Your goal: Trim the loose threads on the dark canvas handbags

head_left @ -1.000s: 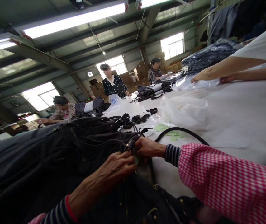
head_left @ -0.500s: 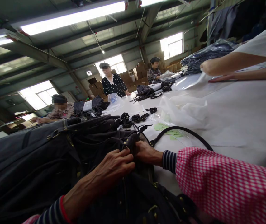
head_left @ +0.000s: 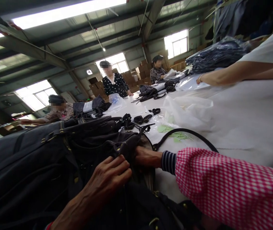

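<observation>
One long white table (head_left: 246, 121) carries all. Heap of dark bags (head_left: 26, 166) crowds near left corner. Black handbag (head_left: 98, 140) tops heap at near edge, probably pulled close for handling. Clear plastic bags (head_left: 189, 110) mid-table, well apart. Black strap (head_left: 186, 131) arcs slack from handbag over table. Left hand (head_left: 110, 174): fingers curled, pressing handbag body, seemingly to steady it. Right hand (head_left: 146, 157): clenched on studded tab (head_left: 124, 147) at handbag top. Green tags (head_left: 172, 135) lie under strap arc.
</observation>
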`<state>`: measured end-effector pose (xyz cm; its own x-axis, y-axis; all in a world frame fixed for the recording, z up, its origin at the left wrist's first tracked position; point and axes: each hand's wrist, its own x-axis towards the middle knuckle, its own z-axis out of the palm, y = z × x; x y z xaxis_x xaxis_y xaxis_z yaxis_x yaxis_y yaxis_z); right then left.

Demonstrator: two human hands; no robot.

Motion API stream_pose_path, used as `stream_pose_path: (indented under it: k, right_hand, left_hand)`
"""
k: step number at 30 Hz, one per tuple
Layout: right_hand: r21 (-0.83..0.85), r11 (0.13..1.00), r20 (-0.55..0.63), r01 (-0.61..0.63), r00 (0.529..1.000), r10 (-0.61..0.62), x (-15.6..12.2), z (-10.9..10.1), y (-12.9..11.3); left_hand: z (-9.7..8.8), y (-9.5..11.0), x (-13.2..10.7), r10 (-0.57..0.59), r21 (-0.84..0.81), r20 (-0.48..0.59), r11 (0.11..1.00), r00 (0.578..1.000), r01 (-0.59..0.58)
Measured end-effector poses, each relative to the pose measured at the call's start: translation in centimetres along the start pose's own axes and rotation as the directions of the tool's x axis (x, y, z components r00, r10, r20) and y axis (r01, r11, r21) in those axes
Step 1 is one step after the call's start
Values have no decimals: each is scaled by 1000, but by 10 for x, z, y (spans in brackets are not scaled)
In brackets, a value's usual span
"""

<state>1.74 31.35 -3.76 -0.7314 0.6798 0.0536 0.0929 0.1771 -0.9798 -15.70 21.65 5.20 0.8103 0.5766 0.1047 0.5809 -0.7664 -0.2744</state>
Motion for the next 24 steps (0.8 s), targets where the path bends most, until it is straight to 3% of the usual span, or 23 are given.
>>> stream_pose_path:
  k: [3, 6, 12, 15, 18, 24]
  right_hand:
    - [-425, 902, -97, 74, 987, -127, -1, 1, -5]
    - [-666, 746, -95, 8, 991, -96, -9, -4, -11]
    - [-614, 789, 52, 28, 999, 4, -43, -15, -25]
    - [-733, 680, 108, -4, 987, 123, -50, -6, -37]
    - [-809, 587, 136, 28, 981, 140, -48, 4, -44]
    - [-712, 697, 205, 85, 975, 90, -45, 2, -33]
  left_hand:
    - [-4, 2, -4, 0, 26, -34, 1000, 999, 1]
    - [-4, 5, -7, -2, 14, -20, 1000, 1000, 3]
    - [9, 10, -7, -15, -104, 60, 994, 998, 21]
    - [12, 11, -5, -27, -155, 90, 987, 996, 41]
    - [13, 10, -5, -37, -158, 83, 986, 996, 50]
    - [19, 8, -8, -56, -149, 71, 987, 996, 66]
